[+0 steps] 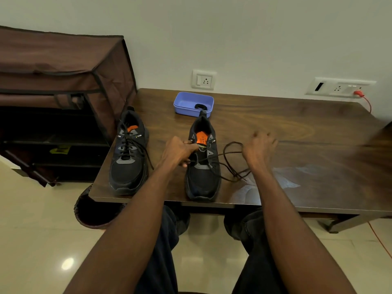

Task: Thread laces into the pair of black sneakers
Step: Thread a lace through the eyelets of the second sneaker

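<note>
Sitting at a dark wooden table (297,128), two black sneakers on it, toes pointing back toward the near edge. Left sneaker (128,158) standing near the table's left edge, already laced, lace ends trailing off its right side onto the wood. Right sneaker (203,164) standing near the middle of the near edge, only partly laced (orange insole showing in both).

Left hand (178,152) gripping the right sneaker at its left side by the eyelets, fingers curled over the tongue and upper. Right hand (257,148) hovering just right of that sneaker, blurred, fingers spread and loosely bent; lace (229,164) looping beside the palm, though hard telling whether any finger is pinching it. Lace running from the lower eyelets out to the right, loose end lying in a tangle on the wood.

Resting farther back, just behind the right sneaker's heel: a blue plastic tray (192,102) with a small black item inside. Standing left of the table: a brown fabric shoe rack (63,81). Mounted on the wall behind: a socket plate (204,80) and a wider switch panel (339,87) with a red plug (358,93).
</note>
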`<state>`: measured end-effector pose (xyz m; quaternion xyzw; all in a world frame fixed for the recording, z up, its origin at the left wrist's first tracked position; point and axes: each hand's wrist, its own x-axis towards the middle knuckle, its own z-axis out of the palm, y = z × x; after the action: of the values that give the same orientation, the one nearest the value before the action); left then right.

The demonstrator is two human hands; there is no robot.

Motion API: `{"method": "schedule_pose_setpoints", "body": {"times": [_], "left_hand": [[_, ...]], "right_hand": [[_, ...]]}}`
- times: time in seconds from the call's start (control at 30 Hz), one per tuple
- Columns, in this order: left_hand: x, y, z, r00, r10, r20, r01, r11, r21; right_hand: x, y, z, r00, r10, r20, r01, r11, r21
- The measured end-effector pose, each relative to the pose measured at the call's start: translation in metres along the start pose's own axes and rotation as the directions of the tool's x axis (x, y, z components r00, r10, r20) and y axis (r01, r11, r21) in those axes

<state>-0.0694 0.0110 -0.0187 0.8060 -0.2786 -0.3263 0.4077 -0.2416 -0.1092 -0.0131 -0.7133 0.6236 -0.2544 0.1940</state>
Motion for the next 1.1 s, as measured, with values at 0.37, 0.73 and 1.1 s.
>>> {"method": "schedule_pose_setpoints", "body": {"times": [0.37,0.73,1.1], "left_hand": [[0.000,0.001,0.000,0.999,-0.008,-0.041,0.008,1.000,0.001],[0.006,-0.001,0.001,1.000,-0.014,0.005,0.014,1.000,-0.018],[0.005,-0.001,0.001,1.000,-0.003,-0.017,0.004,1.000,0.023]], "right_hand": [[-0.038,-0.037,0.041,0.687,-0.426,0.589,0.508,0.861,0.030],[-0.001,-0.002,-0.009,0.986,0.135,-0.100,-0.138,0.990,-0.025],[-0.037,-0.038,0.041,0.673,-0.435,0.598,0.540,0.842,0.005]]}}
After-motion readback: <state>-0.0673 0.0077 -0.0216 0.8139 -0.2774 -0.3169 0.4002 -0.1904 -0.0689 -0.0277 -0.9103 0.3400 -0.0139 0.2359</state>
